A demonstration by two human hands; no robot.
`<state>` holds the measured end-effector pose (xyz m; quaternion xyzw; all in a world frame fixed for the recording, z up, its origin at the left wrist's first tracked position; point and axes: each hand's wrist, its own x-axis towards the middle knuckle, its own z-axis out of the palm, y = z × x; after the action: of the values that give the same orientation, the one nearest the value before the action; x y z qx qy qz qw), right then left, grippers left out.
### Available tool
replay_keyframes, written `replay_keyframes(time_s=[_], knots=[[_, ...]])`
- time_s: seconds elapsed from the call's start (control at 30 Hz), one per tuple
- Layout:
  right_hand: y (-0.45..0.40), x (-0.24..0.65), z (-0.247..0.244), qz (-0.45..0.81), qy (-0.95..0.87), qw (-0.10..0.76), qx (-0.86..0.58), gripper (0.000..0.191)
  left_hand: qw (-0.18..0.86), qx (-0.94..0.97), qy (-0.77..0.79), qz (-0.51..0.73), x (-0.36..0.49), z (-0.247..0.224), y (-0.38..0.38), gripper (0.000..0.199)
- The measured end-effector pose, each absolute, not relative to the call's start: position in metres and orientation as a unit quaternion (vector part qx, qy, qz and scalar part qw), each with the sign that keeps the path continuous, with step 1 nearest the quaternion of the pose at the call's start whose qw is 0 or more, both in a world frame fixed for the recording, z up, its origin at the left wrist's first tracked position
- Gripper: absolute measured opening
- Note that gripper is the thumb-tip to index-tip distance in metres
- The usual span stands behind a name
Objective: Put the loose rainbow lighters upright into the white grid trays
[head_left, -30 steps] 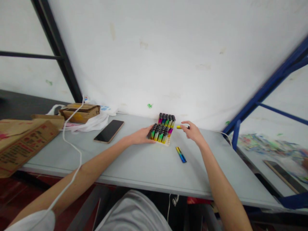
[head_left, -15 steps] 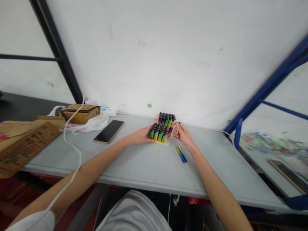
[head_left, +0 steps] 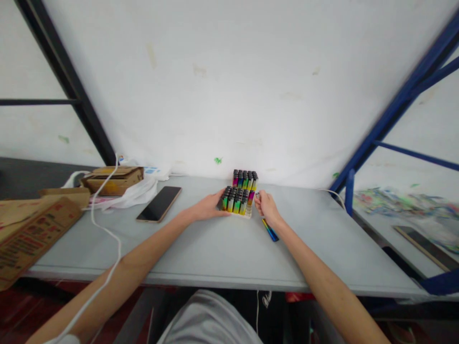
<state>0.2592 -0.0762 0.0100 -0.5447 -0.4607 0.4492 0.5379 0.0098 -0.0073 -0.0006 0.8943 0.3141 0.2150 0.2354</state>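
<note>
Several colourful lighters (head_left: 236, 201) with black tops stand upright in a pale tray (head_left: 248, 213). My left hand (head_left: 209, 206) grips the left side of this block, thumb in front and fingers behind. To the right of the tray, my right hand (head_left: 267, 207) is closed around a lighter (head_left: 257, 195); only its tip shows between the fingers, and the rest is hidden. A single blue and yellow lighter (head_left: 270, 231) lies flat on the table just below my right hand. Behind the tray stands a second block of upright lighters (head_left: 245, 179).
On the grey table (head_left: 215, 253) at left lie a smartphone (head_left: 159, 204), a white plastic bag (head_left: 138, 193) and cardboard boxes (head_left: 39, 224). A white cable (head_left: 107, 229) hangs across the left side. A blue metal frame (head_left: 387, 110) rises at right, near plastic packets (head_left: 401, 205).
My right hand has turned, so the yellow body of its lighter no longer shows. My left hand stays on the tray. The whole view has shifted slightly.
</note>
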Motion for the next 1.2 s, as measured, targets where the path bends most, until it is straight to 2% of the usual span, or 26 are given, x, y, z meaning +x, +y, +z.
replay_keyframes(time_s=[0.2, 0.33, 0.47, 0.63, 0.73, 0.97, 1.2], knots=[[-0.073, 0.263, 0.007, 0.445, -0.464, 0.537, -0.546, 0.057, 0.241, 0.893, 0.312, 0.219, 0.01, 0.0, -0.008, 0.104], [-0.069, 0.272, 0.009, 0.449, -0.486, 0.56, -0.499, 0.068, 0.238, 0.892, 0.316, 0.218, 0.009, -0.001, -0.007, 0.103], [-0.067, 0.282, 0.012, 0.372, -0.567, 0.572, -0.462, 0.066, 0.228, 0.895, 0.322, 0.209, 0.009, 0.0, -0.006, 0.101], [-0.071, 0.29, 0.015, 0.178, -0.671, 0.51, -0.508, 0.051, 0.215, 0.896, 0.331, 0.202, 0.008, 0.001, -0.007, 0.103], [-0.074, 0.291, 0.015, 0.108, -0.704, 0.449, -0.539, 0.042, 0.212, 0.897, 0.334, 0.196, 0.007, 0.002, -0.008, 0.104], [-0.072, 0.292, 0.012, 0.07, -0.755, 0.393, -0.52, 0.034, 0.216, 0.898, 0.334, 0.19, 0.008, 0.006, -0.009, 0.105], [-0.075, 0.303, 0.023, 0.081, -0.808, 0.284, -0.509, 0.032, 0.212, 0.898, 0.332, 0.195, 0.008, 0.005, -0.01, 0.102]])
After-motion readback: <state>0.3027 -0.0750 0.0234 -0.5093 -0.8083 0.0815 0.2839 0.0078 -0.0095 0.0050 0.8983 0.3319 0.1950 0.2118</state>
